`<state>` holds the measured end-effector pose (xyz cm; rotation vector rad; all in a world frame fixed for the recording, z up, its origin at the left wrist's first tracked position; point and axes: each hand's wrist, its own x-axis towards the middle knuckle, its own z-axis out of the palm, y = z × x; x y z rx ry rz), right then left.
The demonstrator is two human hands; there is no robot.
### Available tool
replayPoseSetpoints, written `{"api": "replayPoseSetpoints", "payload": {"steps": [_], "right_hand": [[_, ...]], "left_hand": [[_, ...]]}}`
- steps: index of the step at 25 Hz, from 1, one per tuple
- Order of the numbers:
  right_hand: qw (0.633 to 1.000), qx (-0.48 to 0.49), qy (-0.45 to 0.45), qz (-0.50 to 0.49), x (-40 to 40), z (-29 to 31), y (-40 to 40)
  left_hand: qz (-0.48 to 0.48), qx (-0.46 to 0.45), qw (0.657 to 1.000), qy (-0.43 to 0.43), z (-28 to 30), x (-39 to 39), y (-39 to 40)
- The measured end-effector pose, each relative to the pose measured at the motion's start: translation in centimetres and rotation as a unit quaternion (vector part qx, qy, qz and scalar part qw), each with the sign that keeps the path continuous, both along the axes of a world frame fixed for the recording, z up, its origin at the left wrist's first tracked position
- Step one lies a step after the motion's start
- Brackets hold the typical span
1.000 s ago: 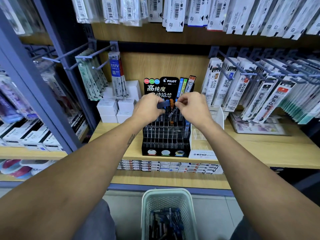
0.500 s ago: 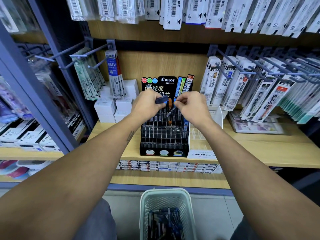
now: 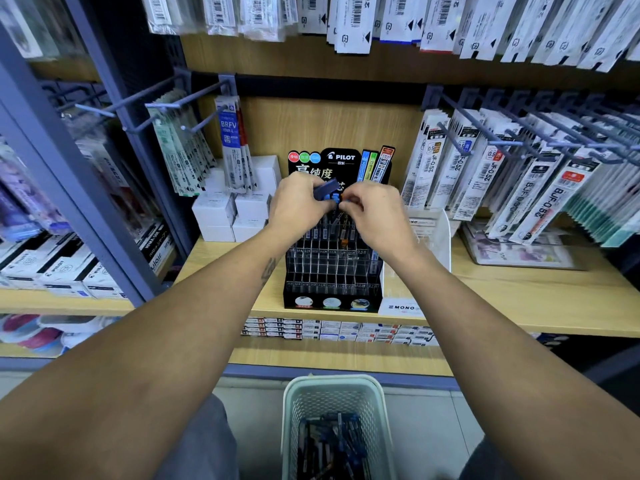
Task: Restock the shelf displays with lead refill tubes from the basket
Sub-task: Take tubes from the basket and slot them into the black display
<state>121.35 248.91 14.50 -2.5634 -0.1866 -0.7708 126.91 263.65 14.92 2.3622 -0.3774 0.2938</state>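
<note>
Our left hand (image 3: 298,206) still grips a bundle of lead refill tubes (image 3: 325,189), now raised higher above the Pilot display rack (image 3: 332,268); our right hand (image 3: 372,211) pinches one tube, pulling it free to slot. The basket (image 3: 334,393) below remains stocked.

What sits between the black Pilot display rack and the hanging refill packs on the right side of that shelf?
In the head view, a clear acrylic stand labelled MONO stands right beside the Pilot display rack, before the hanging refill packs.
</note>
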Motion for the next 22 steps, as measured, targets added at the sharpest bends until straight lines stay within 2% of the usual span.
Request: {"api": "replayPoseSetpoints", "payload": {"steps": [2,5,11,13,14,16,17,19,22], "right_hand": [[1.000,-0.003,0.008,-0.011,0.3,-0.1,0.4],[0.998,-0.060,-0.001,-0.012,0.8,-0.2,0.8],[1.000,-0.017,0.002,-0.021,0.1,-0.2,0.4],[0.996,0.086,0.029,-0.022,-0.2,0.0,0.5],[0.981,0.184,0.064,-0.005,-0.4,0.2,0.6],[0.910,0.392,0.128,0.042,-1.2,0.8,0.6],[0.874,0.458,0.152,0.061,-1.8,1.1,0.4],[0.840,0.503,0.186,0.087,-3.0,1.6,0.1],[0.853,0.476,0.193,0.092,-3.6,1.5,-0.6]], "left_hand": [[0.004,-0.071,0.997,0.031,0.3,-0.1,0.2],[-0.009,-0.182,0.979,0.089,1.2,-0.7,0.6],[-0.074,-0.325,0.909,0.250,2.6,-3.2,1.9],[-0.111,-0.364,0.872,0.308,2.6,-4.5,1.7],[-0.133,-0.376,0.854,0.335,2.5,-5.1,1.5],[-0.175,-0.374,0.831,0.372,2.2,-6.3,1.2],[-0.184,-0.369,0.827,0.382,1.9,-6.7,1.0],[-0.182,-0.372,0.819,0.396,1.3,-6.9,0.9],[-0.176,-0.381,0.805,0.419,1.1,-7.2,1.0]]}}
